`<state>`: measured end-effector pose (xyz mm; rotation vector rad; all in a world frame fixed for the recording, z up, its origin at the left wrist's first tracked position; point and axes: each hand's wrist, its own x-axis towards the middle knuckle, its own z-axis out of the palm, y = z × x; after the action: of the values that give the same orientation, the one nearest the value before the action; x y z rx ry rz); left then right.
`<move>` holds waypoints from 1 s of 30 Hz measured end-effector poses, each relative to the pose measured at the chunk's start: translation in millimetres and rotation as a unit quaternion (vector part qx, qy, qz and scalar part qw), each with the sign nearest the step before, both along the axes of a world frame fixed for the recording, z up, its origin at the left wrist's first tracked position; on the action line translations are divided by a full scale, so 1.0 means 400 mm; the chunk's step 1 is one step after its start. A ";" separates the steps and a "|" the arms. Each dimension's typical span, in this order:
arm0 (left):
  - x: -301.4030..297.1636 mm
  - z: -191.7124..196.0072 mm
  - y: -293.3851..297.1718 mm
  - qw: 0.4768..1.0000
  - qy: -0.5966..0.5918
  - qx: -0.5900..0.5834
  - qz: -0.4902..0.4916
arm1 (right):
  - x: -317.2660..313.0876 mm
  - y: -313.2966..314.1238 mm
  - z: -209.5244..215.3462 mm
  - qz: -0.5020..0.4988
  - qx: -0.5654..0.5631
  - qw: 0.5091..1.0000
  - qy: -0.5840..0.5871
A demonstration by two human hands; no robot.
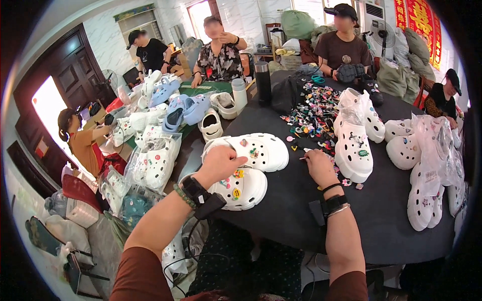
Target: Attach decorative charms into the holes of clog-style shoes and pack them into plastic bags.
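Two white clogs with holes lie side by side at the near edge of the dark table, toes to the right. Small colourful charms sit on both the far clog (271, 150) and the near clog (252, 189). My left hand (217, 164) grips the far clog at its heel opening, thumb out over the upper and the other fingers mostly hidden. To the right, my right hand (321, 168) is closed in a pinch just above the table, on something small and pale that I cannot make out. Beyond it spreads a pile of loose charms (316, 113).
More white clogs (353, 150) stand right of the pile, and bagged clogs (429, 170) lie farther right. Clogs heap up on the left, blue ones (195, 109) among them. A black tumbler (262, 84) and white bottle (239, 93) stand behind. Several people work around the tables.
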<state>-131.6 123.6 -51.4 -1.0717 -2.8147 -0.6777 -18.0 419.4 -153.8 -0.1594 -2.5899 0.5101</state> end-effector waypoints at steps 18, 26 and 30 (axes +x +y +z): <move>0.003 -0.048 -0.005 0.989 0.114 0.079 -0.046 | 0.026 -0.027 0.059 0.112 -0.650 0.748 0.071; -0.005 -0.039 -0.004 0.990 0.089 0.090 -0.059 | 0.027 -0.045 0.054 0.110 -0.608 0.775 0.135; -0.004 -0.037 -0.009 0.994 0.068 0.064 -0.057 | 0.029 -0.035 0.055 0.139 -0.547 0.817 0.119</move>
<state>-133.2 120.0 -66.4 -1.2125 -2.5746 -0.7532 -6.3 405.3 -131.6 -0.0771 -1.7697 1.9366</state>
